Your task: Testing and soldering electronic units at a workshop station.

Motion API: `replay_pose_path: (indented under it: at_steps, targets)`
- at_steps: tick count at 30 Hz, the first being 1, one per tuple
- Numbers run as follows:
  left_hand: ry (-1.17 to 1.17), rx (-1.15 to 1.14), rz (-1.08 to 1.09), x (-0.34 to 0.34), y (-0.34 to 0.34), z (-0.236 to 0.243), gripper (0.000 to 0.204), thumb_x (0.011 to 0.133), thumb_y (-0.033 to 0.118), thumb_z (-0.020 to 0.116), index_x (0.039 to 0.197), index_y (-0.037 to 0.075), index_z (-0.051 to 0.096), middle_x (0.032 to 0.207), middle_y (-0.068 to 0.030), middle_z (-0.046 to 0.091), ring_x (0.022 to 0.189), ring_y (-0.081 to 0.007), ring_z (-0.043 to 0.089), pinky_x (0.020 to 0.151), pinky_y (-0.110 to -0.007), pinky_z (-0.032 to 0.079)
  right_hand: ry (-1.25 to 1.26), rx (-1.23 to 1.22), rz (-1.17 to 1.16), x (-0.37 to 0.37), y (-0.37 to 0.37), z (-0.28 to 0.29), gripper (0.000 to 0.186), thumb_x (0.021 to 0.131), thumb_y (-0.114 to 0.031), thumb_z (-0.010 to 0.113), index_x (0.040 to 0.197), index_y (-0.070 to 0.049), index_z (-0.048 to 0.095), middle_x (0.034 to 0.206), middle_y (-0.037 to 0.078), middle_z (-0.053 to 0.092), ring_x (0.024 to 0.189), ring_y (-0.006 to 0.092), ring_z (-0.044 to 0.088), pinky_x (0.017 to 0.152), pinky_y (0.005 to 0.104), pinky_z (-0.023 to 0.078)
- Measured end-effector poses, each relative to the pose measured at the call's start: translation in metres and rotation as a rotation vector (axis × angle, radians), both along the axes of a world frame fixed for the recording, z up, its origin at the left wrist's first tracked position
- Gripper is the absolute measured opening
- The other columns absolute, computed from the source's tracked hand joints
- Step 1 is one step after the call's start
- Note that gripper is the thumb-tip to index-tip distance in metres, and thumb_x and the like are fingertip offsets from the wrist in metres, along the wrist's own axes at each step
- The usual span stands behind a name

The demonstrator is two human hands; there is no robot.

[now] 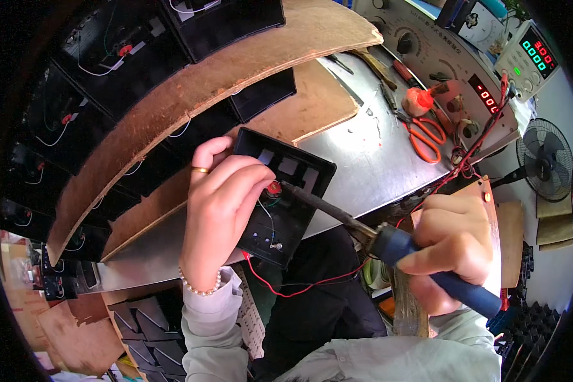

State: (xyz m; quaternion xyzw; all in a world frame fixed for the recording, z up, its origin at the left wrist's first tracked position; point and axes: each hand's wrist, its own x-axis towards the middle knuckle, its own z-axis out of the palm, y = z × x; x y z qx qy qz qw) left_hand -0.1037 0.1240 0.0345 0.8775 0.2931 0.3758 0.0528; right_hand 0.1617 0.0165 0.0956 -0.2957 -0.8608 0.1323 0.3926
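Note:
A shallow black plastic box sits tilted at the near edge of the metal bench. My left hand reaches into it, fingertips pinched together beside a small round red part; whatever lies between the fingertips is hidden. From that part a thin white wire runs down to a metal terminal in the box. In my right hand is a soldering iron with a blue handle, gripped from above. Its tip points at the red part, close to my left fingertips; contact cannot be made out.
Wooden boards at the left carry rows of similar black boxes. Orange-handled scissors, a red-orange bottle and hand tools lie farther back. Instruments with lit displays stand at the right. A red wire hangs below the box.

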Motion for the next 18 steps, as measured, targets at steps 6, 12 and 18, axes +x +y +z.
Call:
replay_pose_path:
  at_steps: [6, 12, 18]
  targets:
    - [0.01, -0.013, 0.006, -0.003, 0.0, 0.0, 0.015, 0.075, 0.0, 0.074, 0.088, 0.004, 0.068, 0.091, -0.0066, 0.067, 0.102, -0.0334, 0.055, 0.086, -0.04, 0.047, 0.537, -0.056, -0.296, 0.005, -0.034, -0.026, 0.034, 0.083, -0.039, 0.069, 0.087, -0.009, 0.052, 0.059, 0.002, 0.043, 0.051, 0.0125, 0.037, 0.048, 0.0308, 0.027]
    - [0.036, -0.033, 0.077, -0.004, -0.006, 0.004, 0.007, 0.077, 0.001, 0.073, 0.083, 0.004, 0.07, 0.084, -0.0057, 0.069, 0.089, -0.0257, 0.061, 0.097, -0.041, 0.043, 1.104, 0.009, -0.544, 0.006, -0.045, -0.069, 0.035, 0.085, -0.029, 0.065, 0.093, -0.005, 0.041, 0.073, 0.006, 0.045, 0.062, 0.0141, 0.042, 0.062, 0.0255, 0.038]
    - [0.054, -0.024, 0.061, -0.003, -0.005, 0.002, 0.007, 0.079, 0.002, 0.073, 0.085, 0.004, 0.07, 0.087, -0.0061, 0.069, 0.095, -0.0289, 0.059, 0.094, -0.041, 0.043, 1.182, -0.141, -0.635, 0.021, -0.072, -0.09, 0.037, 0.082, -0.03, 0.065, 0.094, -0.003, 0.043, 0.078, 0.006, 0.046, 0.07, 0.017, 0.049, 0.075, 0.0311, 0.046]
